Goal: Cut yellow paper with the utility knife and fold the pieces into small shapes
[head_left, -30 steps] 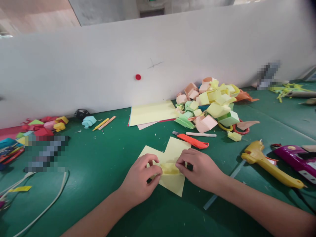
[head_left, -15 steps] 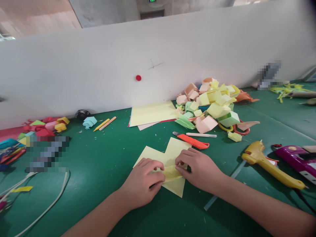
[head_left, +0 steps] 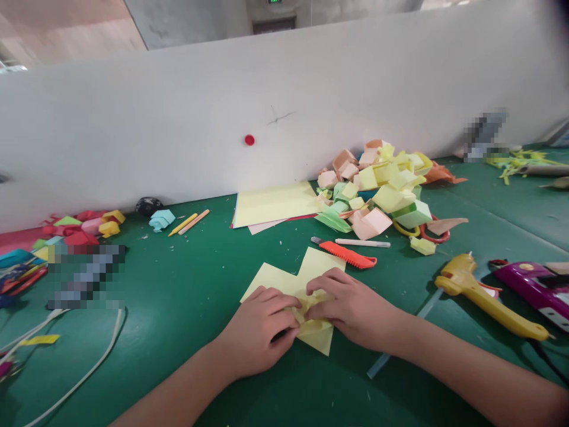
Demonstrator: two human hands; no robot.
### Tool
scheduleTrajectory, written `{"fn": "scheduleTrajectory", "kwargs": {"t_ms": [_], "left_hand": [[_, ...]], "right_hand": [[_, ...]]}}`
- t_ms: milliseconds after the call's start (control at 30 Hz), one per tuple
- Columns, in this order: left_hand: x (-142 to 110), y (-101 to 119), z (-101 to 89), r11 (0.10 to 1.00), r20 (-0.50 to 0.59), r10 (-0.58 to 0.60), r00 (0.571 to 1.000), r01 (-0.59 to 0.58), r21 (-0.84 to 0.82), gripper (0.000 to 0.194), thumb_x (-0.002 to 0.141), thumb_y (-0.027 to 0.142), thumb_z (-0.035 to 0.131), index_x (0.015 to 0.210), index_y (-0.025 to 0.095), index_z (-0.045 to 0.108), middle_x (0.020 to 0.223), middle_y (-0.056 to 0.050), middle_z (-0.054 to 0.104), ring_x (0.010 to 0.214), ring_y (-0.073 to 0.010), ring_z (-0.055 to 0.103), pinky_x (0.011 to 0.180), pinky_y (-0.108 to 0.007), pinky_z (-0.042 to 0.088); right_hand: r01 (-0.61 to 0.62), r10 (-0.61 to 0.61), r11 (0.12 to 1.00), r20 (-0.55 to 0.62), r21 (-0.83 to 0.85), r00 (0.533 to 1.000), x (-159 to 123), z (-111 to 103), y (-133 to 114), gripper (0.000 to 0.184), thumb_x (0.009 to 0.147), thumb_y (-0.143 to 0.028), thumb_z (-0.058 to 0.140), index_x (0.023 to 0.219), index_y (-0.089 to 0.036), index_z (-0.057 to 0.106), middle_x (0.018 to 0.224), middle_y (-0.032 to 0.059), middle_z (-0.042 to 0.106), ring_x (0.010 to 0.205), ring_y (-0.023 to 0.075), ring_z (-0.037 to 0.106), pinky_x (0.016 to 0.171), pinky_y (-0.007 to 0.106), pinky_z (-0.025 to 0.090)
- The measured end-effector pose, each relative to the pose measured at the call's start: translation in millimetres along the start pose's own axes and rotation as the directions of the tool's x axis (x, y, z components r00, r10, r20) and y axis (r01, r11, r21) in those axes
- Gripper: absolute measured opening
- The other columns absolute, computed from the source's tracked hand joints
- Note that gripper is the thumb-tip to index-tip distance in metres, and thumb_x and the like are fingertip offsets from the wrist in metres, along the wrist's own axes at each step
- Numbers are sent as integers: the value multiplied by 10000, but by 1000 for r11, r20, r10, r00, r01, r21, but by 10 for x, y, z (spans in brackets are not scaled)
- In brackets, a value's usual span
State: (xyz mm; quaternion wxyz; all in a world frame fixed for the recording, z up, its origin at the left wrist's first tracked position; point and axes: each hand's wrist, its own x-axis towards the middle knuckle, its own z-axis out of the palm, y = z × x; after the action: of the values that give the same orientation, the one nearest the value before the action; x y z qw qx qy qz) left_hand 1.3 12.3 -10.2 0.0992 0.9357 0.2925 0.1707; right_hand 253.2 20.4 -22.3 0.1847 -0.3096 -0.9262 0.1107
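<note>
A pale yellow sheet of paper (head_left: pixel 320 264) with a notch in its far edge lies on the green table in front of me. Its middle is raised in a fold between my hands. My left hand (head_left: pixel 260 326) rests over the near left part, fingers bent and tips closed on the fold. From the right, my right hand (head_left: pixel 353 308) grips the same fold with bent thumb and fingers. The fingertips of both hands nearly meet, and they hide part of the fold. An orange utility knife (head_left: pixel 349 255) lies just beyond the paper, beside a white pen (head_left: pixel 362 243).
A yellow glue gun (head_left: pixel 489 293) with a clear glue stick lies right, near a purple power strip (head_left: pixel 533 287). Folded paper pieces (head_left: pixel 386 184) pile up against the white partition (head_left: pixel 178 124), beside stacked sheets (head_left: pixel 275 204). A white cable (head_left: pixel 113 332) curves at left.
My right hand has shifted left along the fold, closer to my left hand. The paper's middle is now more bunched; my left hand has hardly moved.
</note>
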Motion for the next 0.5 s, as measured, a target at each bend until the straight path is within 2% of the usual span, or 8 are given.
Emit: {"fn": "scheduleTrajectory", "kwargs": {"t_ms": [67, 167, 333, 400, 500], "left_hand": [[5, 0, 11, 1000, 16, -8, 1000, 8, 11, 105, 942, 192, 557, 903, 225, 649, 1134, -20, 697, 996, -213, 599, 872, -392, 452], [15, 6, 11, 999, 49, -33, 998, 33, 2, 112, 940, 194, 553, 1004, 228, 639, 1138, -32, 682, 1021, -221, 588, 896, -394, 451], [9, 23, -10, 995, 101, -91, 991, 93, -18, 339, 927, 188, 540, 1262, 234, 560, 1212, -70, 616, 1068, -255, 543, 931, -424, 453], [-2, 21, -10, 993, 113, -108, 988, 112, -23, 355, 919, 184, 538, 1270, 238, 556, 1206, -78, 590, 1063, -264, 530, 926, -435, 454], [-14, 1, -8, 989, 104, -127, 986, 134, -60, 277, 890, 148, 537, 1150, 227, 592, 1158, -75, 568, 1024, -254, 525, 896, -426, 460]], "right_hand": [[11, -11, 1000, -1, -3, 1000, 3, -2, 11, 410, 862, -3, 530, 1072, -291, 735, 1270, 59, 585, 1115, 267, 469, 960, 441, 443], [21, -21, 1000, -16, 1, 1000, 0, -2, 19, 320, 900, -47, 531, 1023, -263, 734, 1279, 61, 586, 1121, 262, 468, 964, 432, 445], [27, -27, 1000, -25, -9, 999, -11, -8, 14, 252, 953, -96, 487, 997, -230, 696, 1280, 73, 588, 1117, 262, 470, 940, 429, 457], [24, -24, 1000, -15, -17, 1000, -10, -13, 8, 241, 975, -119, 472, 1011, -230, 682, 1280, 75, 587, 1118, 262, 470, 935, 427, 459], [21, -21, 999, 5, -30, 1000, -5, -19, -3, 209, 988, -140, 471, 1008, -220, 663, 1289, 76, 579, 1124, 263, 465, 934, 427, 456]]}}
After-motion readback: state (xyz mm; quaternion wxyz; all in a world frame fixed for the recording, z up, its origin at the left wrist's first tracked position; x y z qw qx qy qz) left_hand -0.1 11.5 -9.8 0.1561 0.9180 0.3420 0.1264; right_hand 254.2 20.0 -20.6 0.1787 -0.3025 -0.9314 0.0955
